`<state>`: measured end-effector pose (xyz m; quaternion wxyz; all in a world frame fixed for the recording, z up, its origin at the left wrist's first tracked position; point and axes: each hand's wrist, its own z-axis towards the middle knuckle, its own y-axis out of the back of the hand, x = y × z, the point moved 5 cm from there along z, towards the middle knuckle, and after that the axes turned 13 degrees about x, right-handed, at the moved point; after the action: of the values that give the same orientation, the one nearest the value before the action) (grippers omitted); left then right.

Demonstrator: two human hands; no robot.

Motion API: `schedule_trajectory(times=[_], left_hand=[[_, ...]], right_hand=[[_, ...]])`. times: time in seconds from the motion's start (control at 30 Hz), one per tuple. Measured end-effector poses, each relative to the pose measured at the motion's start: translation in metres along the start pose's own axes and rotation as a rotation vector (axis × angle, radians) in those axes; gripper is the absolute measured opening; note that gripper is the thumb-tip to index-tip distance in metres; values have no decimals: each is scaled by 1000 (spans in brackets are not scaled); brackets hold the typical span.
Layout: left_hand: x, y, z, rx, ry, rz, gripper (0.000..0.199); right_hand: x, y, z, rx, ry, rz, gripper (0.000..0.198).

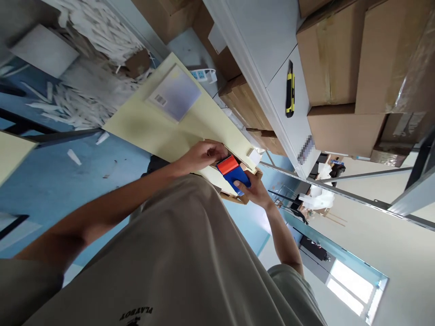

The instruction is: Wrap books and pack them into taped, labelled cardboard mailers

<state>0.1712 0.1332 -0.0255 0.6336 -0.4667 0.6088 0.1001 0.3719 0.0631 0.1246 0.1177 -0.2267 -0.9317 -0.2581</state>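
Note:
A small blue-and-red notepad [232, 171] with a dark, toothed-looking top edge is gripped in my right hand [255, 189]. My right thumb lies on its blue part, and the red part points toward my left hand. My left hand [206, 155] has its fingers curled just beside the red end; whether they pinch anything is hidden. Beneath both hands is an open cardboard box [234, 198], largely covered by the hands and notepad. It is at the near edge of a pale yellow table [146, 129].
A flat clear-wrapped pack [175, 93] with a barcode label lies on the table. A yellow-and-black box cutter [290, 90] rests on the grey shelf beside stacked cardboard boxes [343, 131]. A power strip [203, 75] is behind the table. White scraps [78, 106] pile up at left.

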Motion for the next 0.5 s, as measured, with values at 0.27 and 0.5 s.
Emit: schedule_trajectory(times=[0.27,0.5], left_hand=[[29,7,-19,-216,65,-23,51],[66,32,-7,-266,108,-97,51]], right_hand=[[13,46,-42,195,-171,-33,67],[36,55,-30,163,-231,-96,73]])
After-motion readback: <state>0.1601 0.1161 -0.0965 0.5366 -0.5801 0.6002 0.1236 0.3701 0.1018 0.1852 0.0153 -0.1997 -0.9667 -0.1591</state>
